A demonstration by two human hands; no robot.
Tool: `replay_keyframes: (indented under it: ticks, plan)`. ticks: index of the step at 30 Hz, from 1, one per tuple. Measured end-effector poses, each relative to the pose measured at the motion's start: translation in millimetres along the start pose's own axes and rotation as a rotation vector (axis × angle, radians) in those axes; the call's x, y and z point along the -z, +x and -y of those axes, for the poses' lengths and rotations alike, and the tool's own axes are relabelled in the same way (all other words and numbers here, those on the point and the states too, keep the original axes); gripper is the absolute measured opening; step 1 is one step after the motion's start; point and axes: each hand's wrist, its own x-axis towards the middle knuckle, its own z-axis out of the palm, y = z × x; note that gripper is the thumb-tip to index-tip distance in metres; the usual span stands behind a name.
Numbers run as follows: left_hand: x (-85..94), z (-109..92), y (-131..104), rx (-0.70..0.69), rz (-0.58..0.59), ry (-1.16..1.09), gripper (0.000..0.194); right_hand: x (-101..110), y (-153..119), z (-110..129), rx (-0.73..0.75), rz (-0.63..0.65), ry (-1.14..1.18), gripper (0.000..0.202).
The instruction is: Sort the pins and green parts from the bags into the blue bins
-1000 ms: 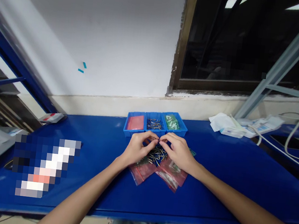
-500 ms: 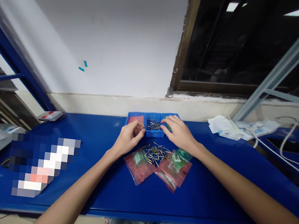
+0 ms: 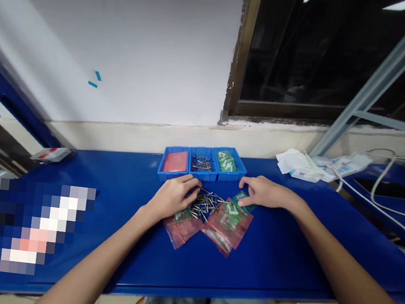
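Observation:
My left hand (image 3: 176,196) rests at the left side of a loose pile of thin metal pins (image 3: 206,206), its thumb and bent forefinger apart and nothing visible between them. It partly covers a red plastic bag (image 3: 181,234) with green pieces at its top. At the pile's right side, my right hand (image 3: 269,193) is open, thumb and forefinger apart, the thumb over a green packet (image 3: 240,199). Below lie overlapping red bags (image 3: 228,226) with pale pieces in or on them. Behind the hands stand three blue bins: red bags (image 3: 175,161), metal pins (image 3: 201,164), and green packets (image 3: 227,160).
The blue table (image 3: 285,264) meets a wall at the back. White papers (image 3: 298,165) and a pale cable (image 3: 377,191) lie at the right, near a grey metal post (image 3: 371,83). A small box (image 3: 51,154) sits at the back left. A blurred patch covers the left front.
Both hands have drawn back from the bins: the left from the red-bag bin to the pins, the right from the green-packet bin to the packet on the table. The view has shifted slightly.

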Motion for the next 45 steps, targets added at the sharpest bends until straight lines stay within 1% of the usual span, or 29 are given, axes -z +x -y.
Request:
replay_keyframes:
  ticks: [4, 9, 12, 14, 17, 20, 23, 26, 28, 30, 32, 35, 36, 39, 42, 45]
  plan:
    - [0.8, -2, 0, 0.005, 0.004, 0.032, 0.019, -2, 3, 5, -0.045, 0.041, 0.018, 0.043]
    - [2.3, -3, 1, 0.015, -0.037, 0.02, 0.025, -3, 7, 1, 0.006, 0.012, 0.097, 0.04]
    - [2.8, -3, 1, 0.027, -0.054, 0.004, 0.025, 2, 8, 1, 0.046, -0.026, 0.161, 0.032]
    - [3.3, -5, 1, 0.016, -0.063, -0.024, 0.022, 6, 6, 5, 0.043, -0.055, 0.239, 0.026]
    - [3.7, -11, 2, -0.037, -0.095, -0.094, 0.018, 5, 4, 20, 0.019, -0.124, 0.428, 0.03]
    - [3.5, -19, 3, -0.073, -0.163, -0.16, 0.022, -6, 5, 44, -0.008, -0.169, 0.687, 0.039]
    - [2.7, -21, 3, -0.099, -0.23, -0.174, 0.018, -19, 10, 69, 0.021, -0.127, 0.915, 0.039]
    - [2.3, -18, 1, -0.109, -0.299, -0.167, 0.011, -25, 17, 87, 0.03, -0.061, 1.023, 0.037]
    - [2.4, -14, 0, -0.102, -0.332, -0.163, 0.01, -26, 20, 92, 0.029, -0.087, 1.026, 0.035]
    - [2.5, -11, 0, -0.088, -0.347, -0.159, 0.01, -27, 21, 91, 0.061, -0.185, 0.991, 0.03]
    - [2.3, -9, 0, -0.069, -0.356, -0.162, 0.01, -30, 20, 88, 0.157, -0.246, 0.935, 0.027]
    - [1.3, -9, 0, -0.039, -0.373, -0.184, 0.009, -37, 18, 84, 0.281, -0.254, 0.801, 0.029]
    - [0.8, -9, 0, -0.029, -0.385, -0.189, 0.008, -39, 17, 84, 0.293, -0.268, 0.748, 0.028]
    - [-1.1, -11, 0, 0.011, -0.434, -0.189, 0.007, -46, 14, 87, 0.29, -0.353, 0.6, 0.014]
    - [-3.0, -12, 0, 0.039, -0.454, -0.171, 0.007, -51, 12, 92, 0.292, -0.41, 0.525, 0.017]
    - [-4.3, -14, 1, 0.008, -0.449, -0.173, 0.006, -55, 11, 94, 0.284, -0.413, 0.538, 0.017]
